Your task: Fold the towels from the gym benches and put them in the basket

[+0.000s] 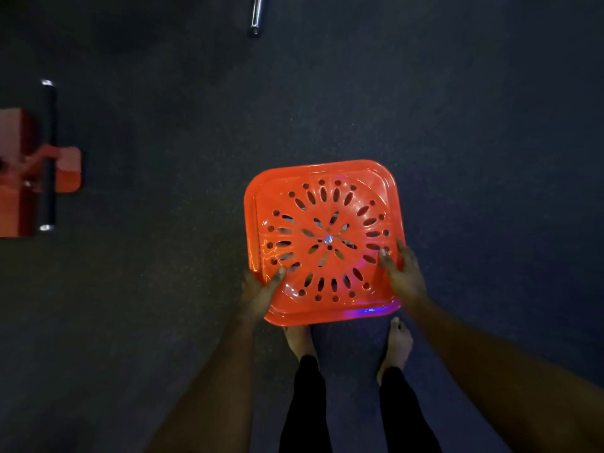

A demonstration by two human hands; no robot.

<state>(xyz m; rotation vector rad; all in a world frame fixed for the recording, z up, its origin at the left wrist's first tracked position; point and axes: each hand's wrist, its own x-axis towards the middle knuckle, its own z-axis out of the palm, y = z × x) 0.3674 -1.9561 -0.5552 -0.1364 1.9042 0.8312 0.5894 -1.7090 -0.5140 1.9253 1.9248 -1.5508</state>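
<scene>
The orange square plastic basket [320, 168], its base pierced with a flower pattern of slots, hangs between 2 hands over the dark speckled floor [490, 125]. The left hand [261, 294] grips its near-left corner, thumb on the inside. The right hand [403, 276] grips the near-right edge, fingers [402, 250] curled over the rim. 2 bare feet [300, 341] stand just beneath. An orange-and-black gym frame [49, 158] sits far left.

Your basket [323, 197] is bright orange plastic, square with rounded corners. Its base is pierced by a sunburst of slots and round holes. It faces you open side up, at 5 o'clock from centre. Your left hand [261, 292] grips its 7 o'clock corner and your right hand [403, 276] its 4 o'clock edge.
</scene>
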